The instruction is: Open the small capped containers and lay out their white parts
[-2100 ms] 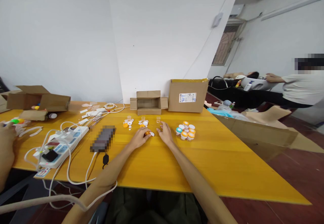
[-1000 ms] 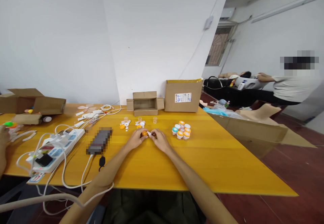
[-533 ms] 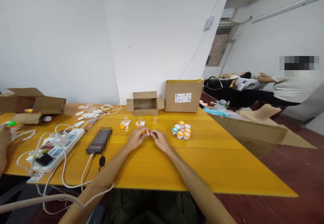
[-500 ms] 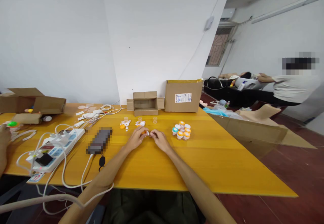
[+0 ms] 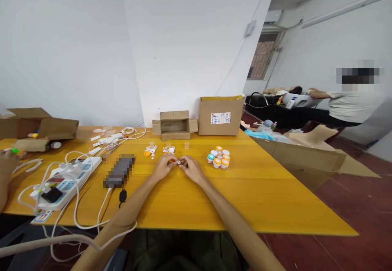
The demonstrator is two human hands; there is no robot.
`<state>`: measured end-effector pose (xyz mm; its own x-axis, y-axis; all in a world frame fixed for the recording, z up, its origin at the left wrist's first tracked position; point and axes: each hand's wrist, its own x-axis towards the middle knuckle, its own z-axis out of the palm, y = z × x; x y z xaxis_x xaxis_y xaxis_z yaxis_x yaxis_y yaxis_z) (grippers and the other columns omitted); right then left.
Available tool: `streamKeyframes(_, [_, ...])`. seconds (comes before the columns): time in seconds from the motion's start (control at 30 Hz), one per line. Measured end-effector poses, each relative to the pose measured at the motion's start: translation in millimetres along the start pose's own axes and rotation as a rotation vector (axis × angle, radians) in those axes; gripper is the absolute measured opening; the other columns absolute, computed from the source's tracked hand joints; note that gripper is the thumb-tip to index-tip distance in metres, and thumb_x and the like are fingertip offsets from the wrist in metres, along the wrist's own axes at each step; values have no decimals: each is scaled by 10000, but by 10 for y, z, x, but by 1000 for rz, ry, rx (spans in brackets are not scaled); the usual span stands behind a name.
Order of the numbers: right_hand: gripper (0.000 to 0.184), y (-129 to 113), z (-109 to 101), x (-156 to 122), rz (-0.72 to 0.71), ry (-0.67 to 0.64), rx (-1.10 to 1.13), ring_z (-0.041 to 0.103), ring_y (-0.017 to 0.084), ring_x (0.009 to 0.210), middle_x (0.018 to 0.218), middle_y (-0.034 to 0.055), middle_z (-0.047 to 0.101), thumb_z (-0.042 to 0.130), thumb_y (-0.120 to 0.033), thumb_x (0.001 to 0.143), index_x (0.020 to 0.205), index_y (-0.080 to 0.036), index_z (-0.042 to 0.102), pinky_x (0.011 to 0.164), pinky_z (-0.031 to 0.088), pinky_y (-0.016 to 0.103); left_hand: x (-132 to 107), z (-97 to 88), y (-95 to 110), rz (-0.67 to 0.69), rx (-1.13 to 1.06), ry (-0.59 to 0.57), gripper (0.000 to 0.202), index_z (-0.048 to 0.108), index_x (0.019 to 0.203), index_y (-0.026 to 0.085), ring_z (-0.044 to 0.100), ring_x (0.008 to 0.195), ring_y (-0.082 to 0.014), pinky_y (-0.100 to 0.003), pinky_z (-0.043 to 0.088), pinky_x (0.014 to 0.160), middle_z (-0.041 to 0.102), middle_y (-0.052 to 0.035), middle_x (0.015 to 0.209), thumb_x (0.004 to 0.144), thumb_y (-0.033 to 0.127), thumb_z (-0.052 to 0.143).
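Observation:
My left hand (image 5: 161, 168) is closed on an orange cap (image 5: 172, 161), mostly covered by the fingers. A small white round piece (image 5: 178, 162) shows between my two hands. The fingertips of my right hand (image 5: 191, 169) pinch together at that white piece. Just beyond the hands lie white perforated discs (image 5: 167, 149) and loose orange and white parts (image 5: 147, 154). Three small clear cups, one of them a clear cup (image 5: 186, 145) on its own, stand behind. To the right, several small jars (image 5: 217, 163) with orange, white and teal lids stand grouped.
An open small carton (image 5: 175, 135) and a larger closed box (image 5: 219, 118) stand at the back. Left are a phone (image 5: 119, 171), a power strip (image 5: 65, 185) and tangled white cables. A co-worker's hand (image 5: 6, 169) is at the far left; another person (image 5: 349, 103) sits at right.
My right hand has moved slightly left, its fingertips now meeting the white piece. My left hand has barely moved. The whole view has shifted slightly.

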<state>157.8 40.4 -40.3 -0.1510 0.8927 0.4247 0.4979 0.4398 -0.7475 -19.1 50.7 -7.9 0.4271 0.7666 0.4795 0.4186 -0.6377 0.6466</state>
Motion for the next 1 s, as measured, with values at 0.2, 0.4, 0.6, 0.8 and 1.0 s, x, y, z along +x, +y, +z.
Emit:
streamKeyframes(0.2, [75,9,11,44,-23,-37,-172,630,189,786,913,19,641,692,-208,820,865,-265,673,728,481,299,7,-6,-31,-33,-14,8,138,731,792,216,647,893,-198,-353,497,907,739,-25,852,825,135,625])
streamKeyframes(0.4, [84,1,1,25,-84,-25,-178,641,201,823,900,30,672,610,-281,917,867,-268,676,726,462,289,-3,-11,-49,-65,-20,36,129,728,838,209,643,850,-183,-315,513,838,731,-22,866,818,146,617])
streamKeyframes(0.6, [178,-71,-37,17,-14,-29,-23,663,191,751,750,-2,696,530,-266,942,817,-255,657,723,476,278,-4,-24,-23,-61,-6,36,106,737,842,216,630,858,-193,-326,504,862,726,-23,850,832,204,632])
streamKeyframes(0.8, [169,-70,-45,40,49,-50,165,637,163,661,694,-16,688,516,-260,912,797,-230,636,689,490,274,-5,-32,8,-56,-11,53,93,734,802,225,623,868,-204,-345,493,894,716,-23,831,837,260,655])
streamKeyframes(1.0, [128,-65,-35,42,71,-72,384,633,161,714,750,-7,698,574,-314,852,853,-215,654,701,507,279,-3,-24,1,-43,-15,52,107,725,765,218,616,848,-199,-336,494,874,702,-21,802,838,273,669])
